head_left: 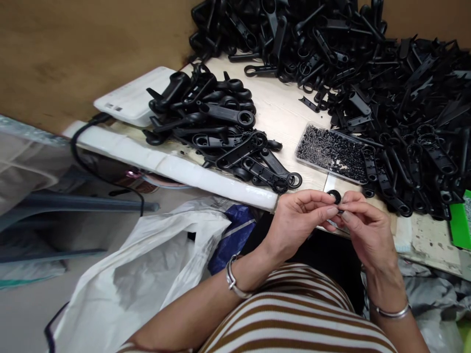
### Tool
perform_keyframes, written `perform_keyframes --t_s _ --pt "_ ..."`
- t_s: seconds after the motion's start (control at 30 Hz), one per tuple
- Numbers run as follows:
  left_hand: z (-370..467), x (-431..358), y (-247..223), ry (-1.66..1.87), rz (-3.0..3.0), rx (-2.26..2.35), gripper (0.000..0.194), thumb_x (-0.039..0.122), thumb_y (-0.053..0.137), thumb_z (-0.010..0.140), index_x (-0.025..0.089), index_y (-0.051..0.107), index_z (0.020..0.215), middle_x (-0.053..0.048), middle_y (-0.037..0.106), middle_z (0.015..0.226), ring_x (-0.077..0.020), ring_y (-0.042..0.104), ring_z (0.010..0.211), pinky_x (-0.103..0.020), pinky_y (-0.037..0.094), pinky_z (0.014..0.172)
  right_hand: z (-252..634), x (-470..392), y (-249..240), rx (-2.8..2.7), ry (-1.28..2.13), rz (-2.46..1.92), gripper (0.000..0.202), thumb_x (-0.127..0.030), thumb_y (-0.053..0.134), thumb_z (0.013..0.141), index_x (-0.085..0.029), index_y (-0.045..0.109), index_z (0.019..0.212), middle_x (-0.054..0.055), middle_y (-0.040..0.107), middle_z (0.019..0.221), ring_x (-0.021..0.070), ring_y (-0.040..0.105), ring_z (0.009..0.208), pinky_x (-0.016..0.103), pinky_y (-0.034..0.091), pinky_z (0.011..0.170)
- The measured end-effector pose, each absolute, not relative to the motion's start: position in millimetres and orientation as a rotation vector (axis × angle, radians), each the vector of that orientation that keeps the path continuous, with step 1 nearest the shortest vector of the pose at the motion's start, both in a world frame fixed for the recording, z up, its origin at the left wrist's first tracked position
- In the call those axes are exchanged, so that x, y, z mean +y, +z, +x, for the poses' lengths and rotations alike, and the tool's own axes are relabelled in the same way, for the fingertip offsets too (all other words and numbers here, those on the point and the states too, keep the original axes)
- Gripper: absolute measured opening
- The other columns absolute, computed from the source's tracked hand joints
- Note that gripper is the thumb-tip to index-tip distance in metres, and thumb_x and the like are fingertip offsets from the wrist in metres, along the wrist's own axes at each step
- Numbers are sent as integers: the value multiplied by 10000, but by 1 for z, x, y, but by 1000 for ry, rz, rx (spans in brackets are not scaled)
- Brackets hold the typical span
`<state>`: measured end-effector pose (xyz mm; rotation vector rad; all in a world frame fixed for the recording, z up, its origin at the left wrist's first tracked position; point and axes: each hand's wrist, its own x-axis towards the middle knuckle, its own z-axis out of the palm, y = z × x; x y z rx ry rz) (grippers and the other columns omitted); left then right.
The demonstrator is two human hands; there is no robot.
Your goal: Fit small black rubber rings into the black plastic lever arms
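At the table's front edge my left hand pinches a black plastic part with a ring-shaped end; the rest of the part is hidden by my fingers. My right hand is closed right beside it, its thumb and fingertips pressed together at the same part. A tiny dark bit shows between the fingertips of both hands, too small to name. Just beyond the hands lies a clear plastic box of small dark screws and black pieces.
A heap of black ring-ended plastic parts covers the back and right. A smaller pile lies left, against a white device with a black cable. A white bag hangs below the padded table edge. A green box stands right.
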<state>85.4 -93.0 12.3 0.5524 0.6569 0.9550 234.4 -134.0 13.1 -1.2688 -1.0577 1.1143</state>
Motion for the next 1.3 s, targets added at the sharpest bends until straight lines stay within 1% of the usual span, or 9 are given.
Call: perform_keyframes --t_s 0.1,0.23,0.3,0.6,0.77,0.9,1.03,1.13,1.3 --pt "85 -94 12 958 562 652 237 239 857 637 115 699 762 -13 717 627 -120 676 546 -208 592 548 235 -134 14 -1116 1049 -1319 82 -275 756 769 -281 754 851 31 597 946 144 588 859 251 526 683" --pt "85 -95 12 990 604 679 222 230 853 639 117 703 756 -19 720 635 -120 678 557 -205 593 569 231 -140 19 -1245 830 -1522 55 -289 713 814 -239 720 837 26 649 892 116 589 634 252 521 560" --pt "85 -95 12 1010 625 704 219 229 855 631 120 702 744 -14 719 635 -117 673 544 -202 591 565 226 -144 23 -1381 655 -1611 55 -260 665 853 -235 712 866 21 677 838 117 588 569 268 531 556" --pt "85 -96 11 1070 738 776 121 186 797 667 132 702 719 12 708 613 -132 691 555 -217 613 582 220 -144 27 -1813 100 -1554 120 -125 604 879 -201 675 939 28 735 846 141 694 707 258 579 692" --pt "85 -97 7 1067 782 774 69 139 763 699 132 709 740 15 723 643 -124 705 588 -190 613 605 222 -139 29 -1952 35 -1487 116 -83 593 878 -171 652 926 41 736 838 134 706 752 233 574 716" --pt "80 -98 4 1038 971 767 104 156 720 776 131 711 877 -21 760 775 -145 723 641 -211 616 596 223 -139 28 -1848 99 -1543 92 -110 609 868 -186 658 887 19 724 789 119 684 660 225 567 634" --pt "70 -98 4 1227 1671 904 135 105 646 858 133 681 986 -55 765 908 -143 728 781 -221 604 718 229 -141 25 -1742 214 -1619 60 -142 626 858 -181 671 858 -4 706 731 96 651 559 207 542 562" --pt "65 -94 1 1343 2218 929 122 100 612 885 121 648 1000 -84 745 983 -176 698 920 -300 573 867 239 -144 20 -1699 212 -1690 49 -165 636 853 -181 680 838 -11 693 686 102 644 533 217 536 555" --pt "70 -89 -13 1147 2511 987 127 87 559 901 116 623 1008 -103 720 1062 -249 657 1000 -363 546 803 254 -147 14 -1700 174 -1751 47 -189 643 847 -189 688 835 -14 696 677 112 648 529 233 541 569"
